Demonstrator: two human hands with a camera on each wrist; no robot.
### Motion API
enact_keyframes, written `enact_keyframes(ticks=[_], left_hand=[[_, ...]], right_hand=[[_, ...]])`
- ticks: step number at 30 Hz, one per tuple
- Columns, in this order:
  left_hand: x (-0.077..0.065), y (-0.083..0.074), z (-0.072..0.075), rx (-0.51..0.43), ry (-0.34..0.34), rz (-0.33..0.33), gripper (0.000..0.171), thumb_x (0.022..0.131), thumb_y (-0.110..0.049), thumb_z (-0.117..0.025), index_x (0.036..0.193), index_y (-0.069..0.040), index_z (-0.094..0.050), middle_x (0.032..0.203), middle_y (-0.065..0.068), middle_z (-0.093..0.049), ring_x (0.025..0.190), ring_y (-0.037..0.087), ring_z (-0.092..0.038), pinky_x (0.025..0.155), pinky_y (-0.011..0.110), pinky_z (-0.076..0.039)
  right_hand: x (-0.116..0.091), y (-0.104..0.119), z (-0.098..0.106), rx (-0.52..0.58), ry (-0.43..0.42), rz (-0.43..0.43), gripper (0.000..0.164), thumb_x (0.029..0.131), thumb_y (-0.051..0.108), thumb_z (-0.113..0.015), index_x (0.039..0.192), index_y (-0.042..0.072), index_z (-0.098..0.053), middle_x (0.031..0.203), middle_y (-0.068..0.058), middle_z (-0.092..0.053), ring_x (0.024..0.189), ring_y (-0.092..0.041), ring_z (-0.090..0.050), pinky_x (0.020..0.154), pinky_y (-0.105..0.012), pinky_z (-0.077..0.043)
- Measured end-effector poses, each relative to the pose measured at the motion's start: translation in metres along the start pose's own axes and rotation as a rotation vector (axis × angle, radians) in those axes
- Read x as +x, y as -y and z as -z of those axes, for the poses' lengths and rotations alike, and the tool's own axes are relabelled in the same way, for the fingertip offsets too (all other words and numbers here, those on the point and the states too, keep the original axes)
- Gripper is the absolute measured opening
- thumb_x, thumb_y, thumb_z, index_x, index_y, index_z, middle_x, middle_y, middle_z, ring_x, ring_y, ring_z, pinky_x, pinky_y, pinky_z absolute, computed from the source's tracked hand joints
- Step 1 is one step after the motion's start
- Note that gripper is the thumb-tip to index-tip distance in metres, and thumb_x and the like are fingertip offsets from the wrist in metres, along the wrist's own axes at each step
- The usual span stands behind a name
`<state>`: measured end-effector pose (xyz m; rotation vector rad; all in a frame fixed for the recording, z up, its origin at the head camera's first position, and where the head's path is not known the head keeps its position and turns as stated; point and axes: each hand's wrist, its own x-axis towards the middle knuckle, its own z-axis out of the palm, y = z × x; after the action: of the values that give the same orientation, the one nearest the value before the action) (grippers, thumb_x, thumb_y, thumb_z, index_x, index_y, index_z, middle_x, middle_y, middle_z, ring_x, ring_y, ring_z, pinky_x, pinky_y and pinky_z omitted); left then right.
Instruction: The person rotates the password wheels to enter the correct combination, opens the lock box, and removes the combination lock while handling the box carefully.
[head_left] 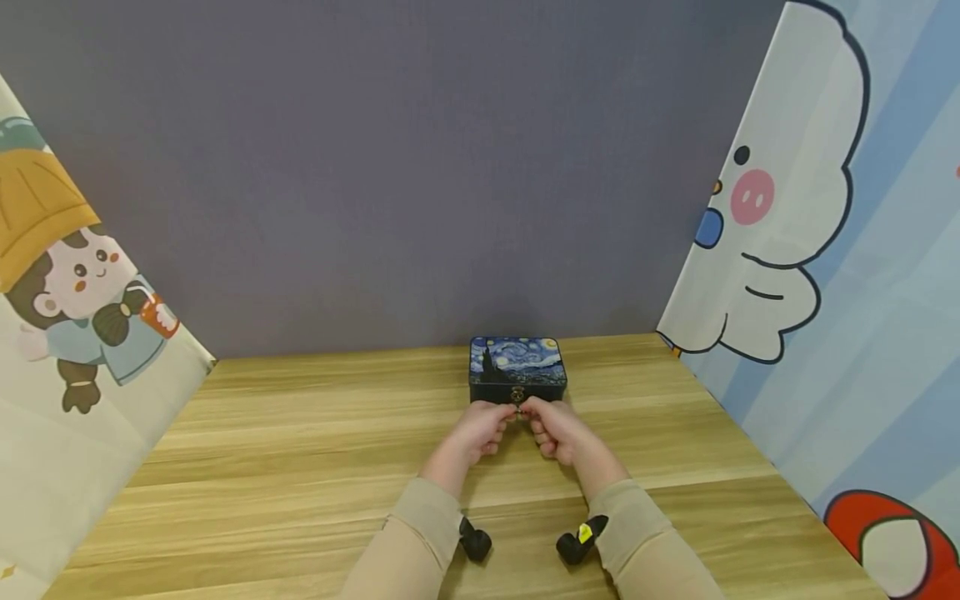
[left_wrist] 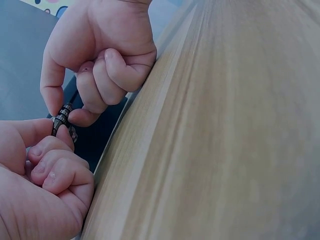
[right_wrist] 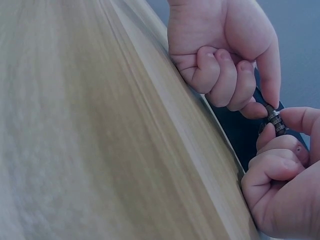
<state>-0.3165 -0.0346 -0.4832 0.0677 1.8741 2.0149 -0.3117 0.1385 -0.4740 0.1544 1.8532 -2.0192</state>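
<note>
A small dark tin box with a swirling blue night-sky picture on its lid stands at the back of the table, lid down. At its front clasp is a small combination lock with numbered dials. My left hand pinches one end of this lock between thumb and forefinger. From the other side my right hand pinches the opposite end the same way. The other fingers of both hands are curled into the palms. In the right wrist view the dials show between the fingertips.
The wood-grain table reaches back to a grey wall. Cartoon-printed panels flank it, a left panel and a right panel. Black wrist devices hang below both cuffs, a left device and a right device.
</note>
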Motion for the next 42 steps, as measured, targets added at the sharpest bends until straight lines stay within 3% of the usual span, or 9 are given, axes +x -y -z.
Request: enact_keyframes(ticks=[9, 18, 25, 42], left_hand=[[0.0, 0.0, 0.001, 0.002, 0.0, -0.003, 0.033, 0.104, -0.022, -0.056, 0.107, 0.01, -0.063, 0.058, -0.006, -0.031, 0.046, 0.007, -0.022, 0.043, 0.022, -0.022], [0.0, 0.0, 0.002, 0.015, -0.022, -0.006, 0.032, 0.102, -0.022, -0.058, 0.102, 0.009, -0.065, 0.058, -0.006, -0.032, 0.046, 0.007, -0.023, 0.041, 0.022, -0.023], [0.002, 0.001, 0.002, 0.004, -0.03, 0.001, 0.029, 0.1, -0.022, -0.059, 0.099, 0.006, -0.064, 0.058, -0.006, -0.034, 0.045, 0.006, -0.023, 0.04, 0.021, -0.023], [0.001, 0.001, 0.003, 0.009, -0.034, 0.013, 0.035, 0.101, -0.025, -0.059, 0.11, 0.009, -0.065, 0.059, -0.006, -0.032, 0.045, 0.007, -0.022, 0.041, 0.022, -0.022]], right_hand=[[-0.001, 0.001, 0.001, -0.011, 0.005, -0.008, 0.021, 0.089, 0.024, -0.064, 0.091, 0.003, -0.06, 0.056, 0.008, -0.031, 0.043, -0.006, -0.023, 0.038, -0.021, -0.02], [-0.004, 0.004, 0.009, -0.026, 0.007, -0.028, 0.037, 0.092, 0.029, -0.063, 0.108, -0.005, -0.062, 0.057, 0.008, -0.029, 0.044, -0.006, -0.021, 0.038, -0.021, -0.019], [-0.006, 0.007, 0.017, -0.025, 0.006, -0.043, 0.032, 0.094, 0.031, -0.062, 0.103, 0.0, -0.062, 0.057, 0.009, -0.031, 0.044, -0.005, -0.024, 0.04, -0.021, -0.02], [-0.008, 0.01, 0.029, -0.054, 0.018, -0.032, 0.04, 0.093, 0.03, -0.067, 0.114, -0.003, -0.06, 0.055, 0.01, -0.03, 0.045, -0.005, -0.023, 0.041, -0.021, -0.02]])
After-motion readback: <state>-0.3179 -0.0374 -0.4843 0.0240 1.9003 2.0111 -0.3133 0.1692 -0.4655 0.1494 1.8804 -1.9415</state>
